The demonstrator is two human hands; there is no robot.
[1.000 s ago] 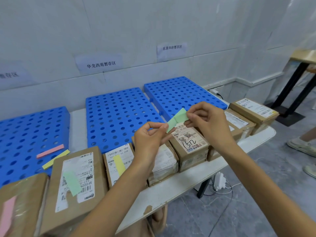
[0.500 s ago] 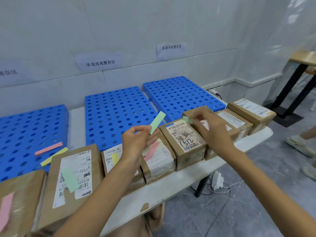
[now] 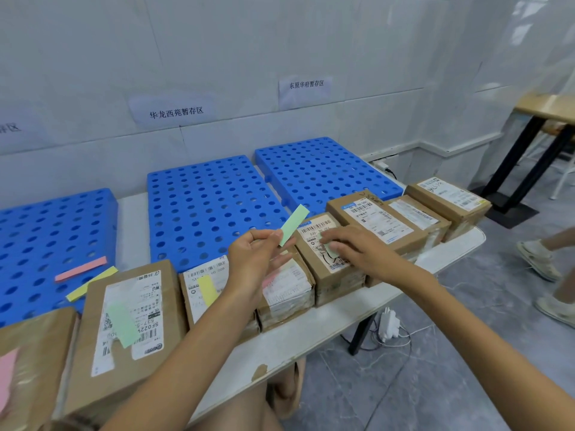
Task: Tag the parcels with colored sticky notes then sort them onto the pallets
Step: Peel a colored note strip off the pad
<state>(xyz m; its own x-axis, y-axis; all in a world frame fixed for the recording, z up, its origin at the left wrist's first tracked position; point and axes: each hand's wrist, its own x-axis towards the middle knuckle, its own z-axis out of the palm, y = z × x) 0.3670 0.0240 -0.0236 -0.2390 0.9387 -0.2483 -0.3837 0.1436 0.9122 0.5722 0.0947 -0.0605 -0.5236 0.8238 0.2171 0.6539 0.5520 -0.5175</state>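
Atop labelled parcel [image 3: 312,236] — right grip [image 3: 357,248] spread, pressing; left grip [image 3: 253,262] beside, pinching lower end of green note [image 3: 294,225].

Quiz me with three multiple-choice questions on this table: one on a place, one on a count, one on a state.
1. Which pallet holds the loose pink note and yellow note? A. left B. middle C. right
2. How many blue pallets are there? A. two B. three C. five
3. What is the left hand doing? A. lying flat B. making an empty fist C. pinching a green note

Answers:
1 A: both strips lie on the left pallet.
2 B: the left pallet, middle pallet and right pallet line the wall.
3 C: thumb and fingers pinch the note's lower end.
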